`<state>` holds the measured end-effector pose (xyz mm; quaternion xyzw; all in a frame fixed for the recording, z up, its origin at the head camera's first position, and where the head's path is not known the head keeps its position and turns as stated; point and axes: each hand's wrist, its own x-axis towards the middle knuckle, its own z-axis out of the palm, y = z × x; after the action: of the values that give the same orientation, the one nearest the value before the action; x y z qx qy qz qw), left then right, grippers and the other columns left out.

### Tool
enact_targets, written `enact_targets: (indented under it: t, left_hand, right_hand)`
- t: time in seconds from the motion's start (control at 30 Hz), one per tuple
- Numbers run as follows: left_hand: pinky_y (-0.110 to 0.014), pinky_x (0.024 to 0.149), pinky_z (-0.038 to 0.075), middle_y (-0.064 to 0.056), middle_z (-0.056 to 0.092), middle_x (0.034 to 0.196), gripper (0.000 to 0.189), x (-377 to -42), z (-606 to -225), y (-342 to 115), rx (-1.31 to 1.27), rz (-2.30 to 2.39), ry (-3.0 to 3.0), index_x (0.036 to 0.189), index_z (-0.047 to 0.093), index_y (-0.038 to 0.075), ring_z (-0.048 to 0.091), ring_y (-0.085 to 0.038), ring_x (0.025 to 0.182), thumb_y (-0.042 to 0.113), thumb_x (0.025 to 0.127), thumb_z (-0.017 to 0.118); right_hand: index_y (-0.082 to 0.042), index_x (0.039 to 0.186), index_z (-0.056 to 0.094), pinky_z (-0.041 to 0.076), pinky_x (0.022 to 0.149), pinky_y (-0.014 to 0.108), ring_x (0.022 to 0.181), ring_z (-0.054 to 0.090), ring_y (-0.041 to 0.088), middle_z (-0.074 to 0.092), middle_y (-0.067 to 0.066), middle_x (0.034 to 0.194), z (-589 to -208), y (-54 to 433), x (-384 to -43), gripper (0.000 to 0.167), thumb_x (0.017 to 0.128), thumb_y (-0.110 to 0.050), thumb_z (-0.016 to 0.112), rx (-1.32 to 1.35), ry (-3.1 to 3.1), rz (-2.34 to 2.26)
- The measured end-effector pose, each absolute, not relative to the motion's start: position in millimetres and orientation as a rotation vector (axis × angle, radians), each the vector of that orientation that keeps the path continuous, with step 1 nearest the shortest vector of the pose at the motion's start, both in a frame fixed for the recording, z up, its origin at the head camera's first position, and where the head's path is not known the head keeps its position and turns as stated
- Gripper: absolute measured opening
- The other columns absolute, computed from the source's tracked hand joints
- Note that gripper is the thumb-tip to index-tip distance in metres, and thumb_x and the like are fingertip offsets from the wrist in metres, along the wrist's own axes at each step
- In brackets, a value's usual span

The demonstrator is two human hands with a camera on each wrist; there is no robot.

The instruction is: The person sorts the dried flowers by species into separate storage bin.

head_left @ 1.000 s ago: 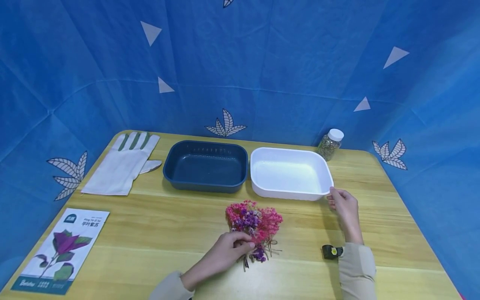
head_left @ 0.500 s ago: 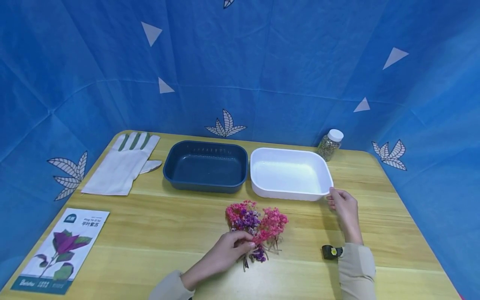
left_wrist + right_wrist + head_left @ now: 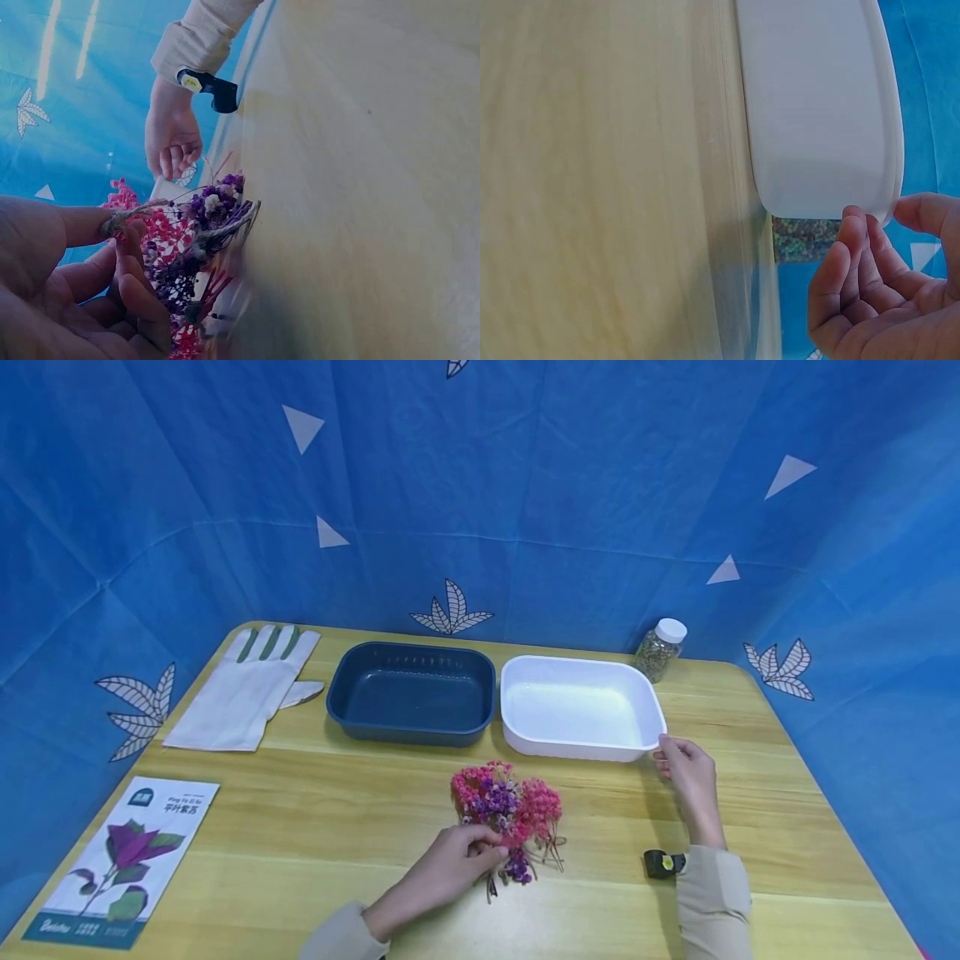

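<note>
My left hand [image 3: 450, 864] pinches the twine-tied stems of a pink dried flower bunch [image 3: 538, 810] between thumb and fingers. Other dried flowers, purple [image 3: 495, 797] and pink, lie under and beside it on the table. In the left wrist view, twine [image 3: 116, 223] shows at the fingertips, with purple flowers [image 3: 221, 199] just beyond. At the near right corner of a white rectangular tub [image 3: 581, 750], my right hand [image 3: 690, 781] grips the rim. Thumb and fingertips meet that rim in the right wrist view, where the tub wall [image 3: 821, 112] fills the upper part.
A dark blue tub [image 3: 412, 735] stands left of the white one. Behind the white tub's right corner is a white-capped jar [image 3: 660, 650] of grainy material. White gloves [image 3: 240, 693] and a seed packet [image 3: 123, 864] lie at left. Blue cloth [image 3: 480, 485] surrounds the wooden table.
The pink bunch in my left hand has swung slightly right, then back left. My right hand and both tubs have stayed in place.
</note>
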<state>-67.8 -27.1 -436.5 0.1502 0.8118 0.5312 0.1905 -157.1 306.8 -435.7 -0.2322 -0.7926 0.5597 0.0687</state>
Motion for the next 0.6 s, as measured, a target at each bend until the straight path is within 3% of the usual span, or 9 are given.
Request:
enact_targets:
  t: [0.27, 0.6]
  left_hand:
    - [-0.019, 0.056, 0.038, 0.006, 0.054, 0.072, 0.017, -69.0, -433.0, -28.8, 0.492, 1.502, 2.269, 0.098, 0.07, 0.01, 0.043, -0.005, 0.06, 0.024, 0.092, 0.063]
    - [-0.02, 0.06, 0.045, 0.005, 0.057, 0.081, 0.018, -71.3, -433.4, -30.0, 0.584, 1.582, 2.214, 0.098, 0.068, 0.006, 0.049, -0.005, 0.067, 0.022, 0.093, 0.061]
  right_hand:
    - [0.008, 0.118, 0.052, 0.049, 0.062, 0.016, 0.066, 0.057, 0.001, 0.057, -0.013, 0.072, -436.5, 307.7, -157.6, 0.045, 0.098, -0.031, 0.049, -0.699, -2.386, 1.693]
    - [0.008, 0.118, 0.051, 0.05, 0.062, 0.017, 0.066, 0.057, 0.002, 0.058, -0.011, 0.074, -436.7, 308.3, -158.9, 0.044, 0.098, -0.03, 0.049, -0.715, -2.364, 1.724]
